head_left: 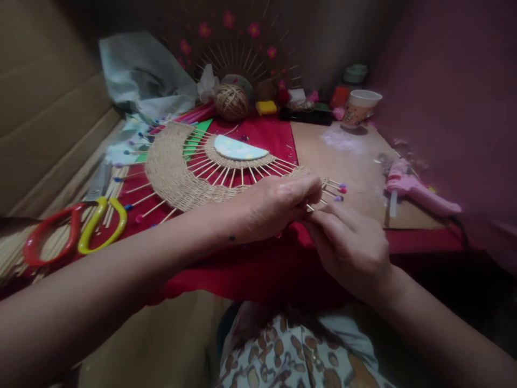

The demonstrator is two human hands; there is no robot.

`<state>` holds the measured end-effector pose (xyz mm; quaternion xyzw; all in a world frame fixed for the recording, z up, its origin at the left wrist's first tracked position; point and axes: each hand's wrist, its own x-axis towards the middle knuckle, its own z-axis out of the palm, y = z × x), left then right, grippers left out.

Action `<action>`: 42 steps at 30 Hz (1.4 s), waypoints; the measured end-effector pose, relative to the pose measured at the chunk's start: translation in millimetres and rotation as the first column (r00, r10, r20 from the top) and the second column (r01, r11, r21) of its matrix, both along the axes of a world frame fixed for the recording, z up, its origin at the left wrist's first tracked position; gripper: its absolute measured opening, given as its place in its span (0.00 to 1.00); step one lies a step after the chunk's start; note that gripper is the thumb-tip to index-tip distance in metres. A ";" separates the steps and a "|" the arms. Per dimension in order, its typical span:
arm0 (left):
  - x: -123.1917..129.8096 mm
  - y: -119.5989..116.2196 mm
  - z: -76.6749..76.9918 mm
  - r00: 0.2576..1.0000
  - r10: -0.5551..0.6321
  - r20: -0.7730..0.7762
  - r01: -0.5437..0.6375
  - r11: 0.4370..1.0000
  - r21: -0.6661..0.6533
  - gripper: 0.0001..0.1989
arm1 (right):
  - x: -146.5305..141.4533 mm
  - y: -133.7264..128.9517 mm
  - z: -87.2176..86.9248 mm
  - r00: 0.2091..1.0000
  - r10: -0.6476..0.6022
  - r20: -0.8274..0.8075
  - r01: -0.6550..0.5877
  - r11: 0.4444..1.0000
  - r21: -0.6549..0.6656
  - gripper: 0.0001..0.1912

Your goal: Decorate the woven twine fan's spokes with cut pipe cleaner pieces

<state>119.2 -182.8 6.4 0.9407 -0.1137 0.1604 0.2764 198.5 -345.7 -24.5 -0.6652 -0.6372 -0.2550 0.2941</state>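
A half-round woven fan (173, 178) of twine and thin sticks lies on the red cloth, its stick ends tipped with coloured beads. At its inner edge sits a pale blue half-disc (240, 148). My left hand (283, 202) is closed on the fan's right end, thumb and fingers pinched over the weave. Close beside it, my right hand (349, 240) is closed too, its fingertips pinched near the sticks. Whatever those right fingertips hold is hidden. A few beaded sticks (333, 188) poke out past my hands.
Scissors (103, 226) with red and yellow handles lie at left on loose sticks (12, 258). A pink glue gun (420, 188) rests on the cardboard (335, 167) at right. Behind are a twine ball (231, 102), a paper cup (361, 110) and a flowered fan (230, 48).
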 end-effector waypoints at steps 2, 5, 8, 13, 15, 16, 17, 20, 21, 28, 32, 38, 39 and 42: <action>0.8 0.1 -2.8 1.000 0.009 0.024 -0.009 1.000 0.005 0.06 | -1.0 0.4 -2.8 0.999 -0.028 0.040 0.027 0.999 0.018 0.03; 0.7 0.2 -5.4 1.000 -0.001 0.026 0.000 0.999 0.053 0.05 | -2.4 0.3 -5.6 0.998 -0.063 -0.012 0.062 0.997 -0.035 0.04; 0.4 -0.1 -6.5 0.999 -0.031 0.014 0.030 0.994 0.101 0.06 | -6.1 -0.4 -7.4 0.987 -0.096 -0.131 0.091 0.995 -0.047 0.05; 1.4 -0.6 -8.5 0.995 -0.099 -0.021 0.101 0.987 0.126 0.04 | -15.7 -0.2 -17.7 0.954 -0.151 -0.260 0.156 0.988 -0.004 0.07; 0.8 0.1 -8.2 0.991 -0.131 -0.025 0.133 0.981 0.141 0.04 | -18.5 0.2 -24.1 0.953 -0.194 -0.233 0.202 0.979 0.008 0.07; -0.1 0.8 -7.0 0.989 -0.147 -0.022 0.149 0.978 0.148 0.05 | -19.6 0.5 -27.0 0.954 -0.214 -0.211 0.221 0.975 0.012 0.07; -1.6 1.7 -5.1 0.988 -0.157 -0.008 0.157 0.976 0.154 0.06 | -20.4 0.7 -29.5 0.955 -0.229 -0.190 0.236 0.972 0.011 0.07; -8.0 5.1 4.9 0.995 -0.080 0.064 0.068 0.984 0.164 0.08 | -22.0 1.6 -33.6 0.950 -0.262 -0.171 0.268 0.963 0.011 0.06; -10.5 6.3 8.5 0.995 -0.029 0.093 0.013 0.986 0.167 0.07 | -22.3 1.9 -34.0 0.947 -0.270 -0.173 0.276 0.961 0.009 0.06; -24.2 8.8 13.3 0.974 0.096 0.207 -0.132 0.976 0.172 0.06 | -23.1 4.5 -38.1 0.943 -0.299 -0.148 0.304 0.953 0.009 0.06; -31.6 9.8 11.3 0.968 0.122 0.217 -0.159 0.974 0.161 0.06 | -23.3 3.5 -35.4 0.939 -0.312 -0.147 0.307 0.950 -0.052 0.07; -50.1 21.8 12.8 0.946 0.248 0.209 -0.269 0.960 0.078 0.06 | -12.4 -10.6 -14.8 0.834 -0.170 -0.525 0.170 0.984 -0.049 0.08; -53.1 25.3 12.6 0.941 0.269 0.205 -0.288 0.955 0.068 0.06 | -9.2 -12.9 -11.8 0.812 -0.180 -0.555 0.188 0.981 -0.044 0.08; -60.3 38.0 12.4 0.913 0.343 0.223 -0.359 0.933 0.036 0.06 | 0.5 -16.3 -3.8 0.800 -0.202 -0.564 0.224 0.974 -0.031 0.07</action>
